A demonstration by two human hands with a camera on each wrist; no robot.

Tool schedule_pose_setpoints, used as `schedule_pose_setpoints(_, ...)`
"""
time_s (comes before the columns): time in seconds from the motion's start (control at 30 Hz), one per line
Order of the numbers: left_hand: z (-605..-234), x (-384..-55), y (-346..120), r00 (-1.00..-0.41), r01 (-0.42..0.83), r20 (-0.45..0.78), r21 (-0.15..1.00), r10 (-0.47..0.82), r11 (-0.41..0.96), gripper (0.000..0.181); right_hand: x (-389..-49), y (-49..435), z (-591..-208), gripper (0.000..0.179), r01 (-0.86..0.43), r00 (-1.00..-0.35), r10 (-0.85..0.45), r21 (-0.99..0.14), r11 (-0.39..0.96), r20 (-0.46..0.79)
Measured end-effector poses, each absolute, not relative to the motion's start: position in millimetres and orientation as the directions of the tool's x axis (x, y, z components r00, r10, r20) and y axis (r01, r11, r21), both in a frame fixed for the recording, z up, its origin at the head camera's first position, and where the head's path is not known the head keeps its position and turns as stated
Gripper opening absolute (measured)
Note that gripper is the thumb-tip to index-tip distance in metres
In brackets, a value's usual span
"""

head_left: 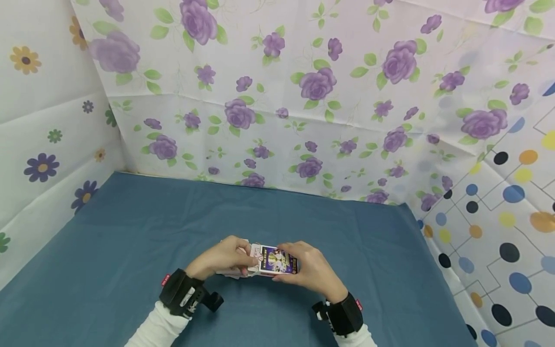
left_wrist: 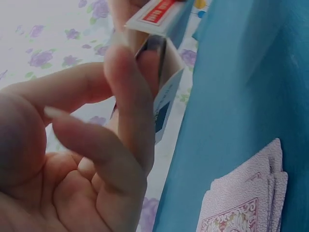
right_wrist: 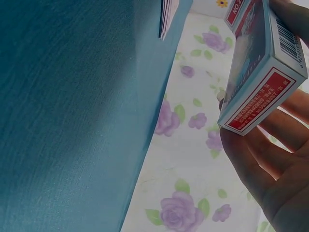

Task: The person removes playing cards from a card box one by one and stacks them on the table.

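Note:
A small card box with a dark purple and gold face is held between both hands. Along its right end, my right hand grips it with thumb and fingers on opposite edges. The right wrist view shows the box's blue-white side with a red label and a barcode. My left hand pinches the box's left end. In the left wrist view that end is open, its flap raised, with a fingertip inside the opening. Below the left hand lies a stack of playing cards, backs up, partly hidden in the head view.
A blue cloth covers the table. Flowered sheets hang behind it and at the left, and a dotted sheet hangs at the right. Each wrist wears a black camera strap.

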State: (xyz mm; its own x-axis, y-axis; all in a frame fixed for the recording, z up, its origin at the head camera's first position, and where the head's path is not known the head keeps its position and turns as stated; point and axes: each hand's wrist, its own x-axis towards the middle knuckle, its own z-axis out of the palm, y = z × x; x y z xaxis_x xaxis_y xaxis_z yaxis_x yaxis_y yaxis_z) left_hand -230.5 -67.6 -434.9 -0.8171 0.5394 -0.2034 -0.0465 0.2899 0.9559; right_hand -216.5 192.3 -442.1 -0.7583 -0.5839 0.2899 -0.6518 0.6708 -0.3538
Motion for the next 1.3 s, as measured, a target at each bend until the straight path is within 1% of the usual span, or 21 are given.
schedule_pose_setpoints(0.1, -434, -233, -73, -0.789, -0.067, -0.198, 0.968, 0.582, 0.240, 0.018, -217, 192, -442, 0.066, -0.654, -0.757, -0.585, -0.352, 0.670, 0.292)
schedule_pose_setpoints(0.23, -434, -235, -80, -0.740, -0.134, -0.214, 0.976, 0.637, 0.173, 0.035, -217, 192, -442, 0.066, -0.654, -0.757, -0.584, -0.346, 0.673, 0.294)
schedule_pose_setpoints(0.3, -434, -237, -84, -0.727, -0.157, -0.222, 0.975, 0.650, 0.157, 0.041, -217, 193, -442, 0.066, -0.654, -0.756, -0.584, -0.342, 0.674, 0.296)
schedule_pose_setpoints(0.5, -430, -239, -94, -0.742, -0.149, -0.230, 0.972, 0.629, 0.180, 0.026, -218, 193, -442, 0.065, -0.658, -0.753, -0.582, -0.336, 0.674, 0.306)
schedule_pose_setpoints(0.67, -430, -241, -101, -0.734, -0.157, -0.213, 0.977, 0.645, 0.144, 0.025, -217, 193, -442, 0.064, -0.652, -0.758, -0.574, -0.331, 0.682, 0.308)
schedule_pose_setpoints(0.93, -427, -242, -112, -0.756, -0.127, -0.200, 0.979, 0.624, 0.160, 0.026, -216, 194, -444, 0.066, -0.658, -0.753, -0.581, -0.321, 0.681, 0.309)
schedule_pose_setpoints(1.0, -426, -242, -115, -0.771, -0.123, -0.201, 0.978, 0.604, 0.168, 0.028, -216, 195, -444, 0.065, -0.659, -0.751, -0.583, -0.315, 0.682, 0.310)
schedule_pose_setpoints(1.2, -425, -244, -121, -0.828, -0.103, -0.198, 0.973, 0.525, 0.205, 0.042, -216, 194, -444, 0.066, -0.660, -0.751, -0.584, -0.315, 0.682, 0.308)
schedule_pose_setpoints(1.3, -425, -246, -122, -0.846, -0.105, -0.205, 0.969, 0.492, 0.224, 0.041, -217, 194, -444, 0.066, -0.661, -0.750, -0.584, -0.321, 0.679, 0.310)
